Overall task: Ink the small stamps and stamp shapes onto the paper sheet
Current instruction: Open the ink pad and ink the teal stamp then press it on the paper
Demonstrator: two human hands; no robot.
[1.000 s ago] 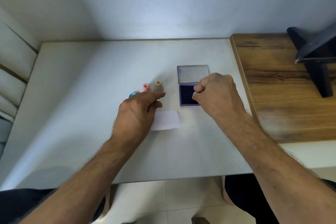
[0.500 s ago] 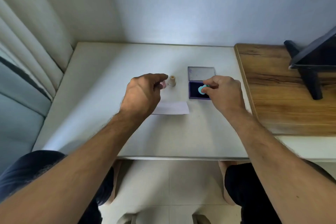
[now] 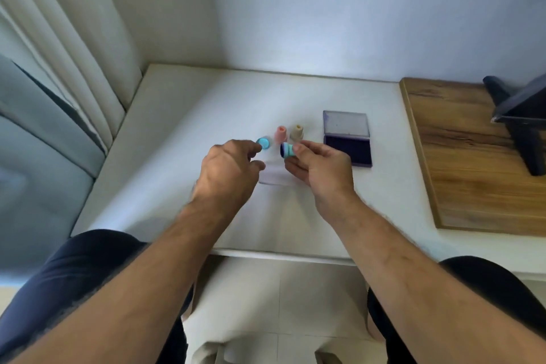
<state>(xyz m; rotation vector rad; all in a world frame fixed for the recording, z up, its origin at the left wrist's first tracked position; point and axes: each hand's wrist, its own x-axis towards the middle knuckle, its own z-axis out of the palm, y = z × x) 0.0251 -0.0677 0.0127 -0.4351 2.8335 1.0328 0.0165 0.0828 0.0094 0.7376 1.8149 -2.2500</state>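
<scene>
Head view: the right hand (image 3: 320, 167) is pinching the inked teal plastic stamp (image 3: 287, 150), which should be turned face-down squarely over the white paper sheet (image 3: 274, 177) at six o'clock; the left hand (image 3: 227, 170) is pinching a blue round cap (image 3: 263, 143).

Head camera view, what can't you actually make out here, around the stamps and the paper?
- Paper sheet: mostly covered by the left hand and right hand; any stamped marks cannot be seen.
- Teal stamp in the right hand: its dark inked face is too small to show the shape.
- Blue stamp at the left fingertips: motion blur hides whether it is gripped or only touched.
- Dark stand: cut off by the right edge.
</scene>
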